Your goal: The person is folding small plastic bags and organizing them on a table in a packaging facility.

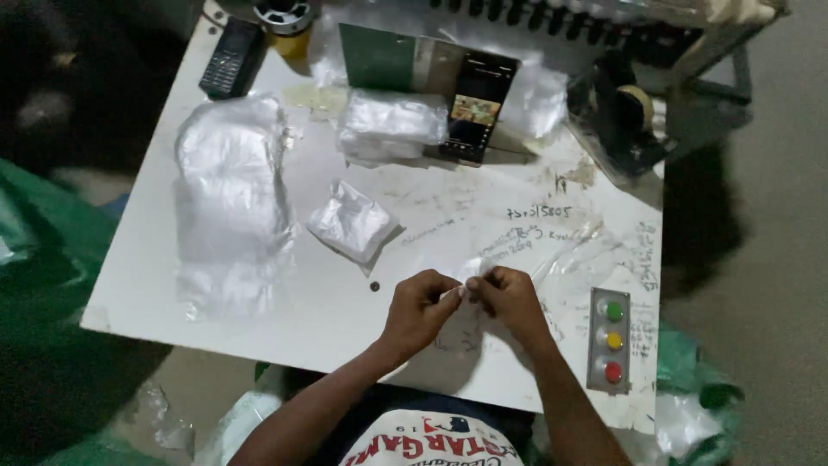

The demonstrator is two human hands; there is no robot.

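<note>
Head view of a white table [362, 319] with both hands meeting near its front edge. The left hand [420, 308] and the right hand [509, 298] face each other, fingertips touching, thumb and forefinger of each pressed together in a pinch on a clear bag [565, 255]. The bag lies flat on the table just beyond the right hand, its near edge drawn up between the two pinches; the exact edge held is hard to make out against the white surface.

The bag looks very light, thin and limp, with no stiffness of its own. Judged from its sheen, it is slippery, and its two layers probably cling together. It is best held at the rim by fingertip pinches, as shown, rather than by the flat of the hand.

Left of the hands lie a small folded packet [349, 223] and, further left, a long film pile [228, 203]. A third stack [388, 125] sits at the back beside a lit phone [476, 108]. A keypad phone [231, 59] lies at the far left corner, a tape dispenser [617, 116] at the far right, and a three-button panel [611, 341] is just right of the right hand.
</note>
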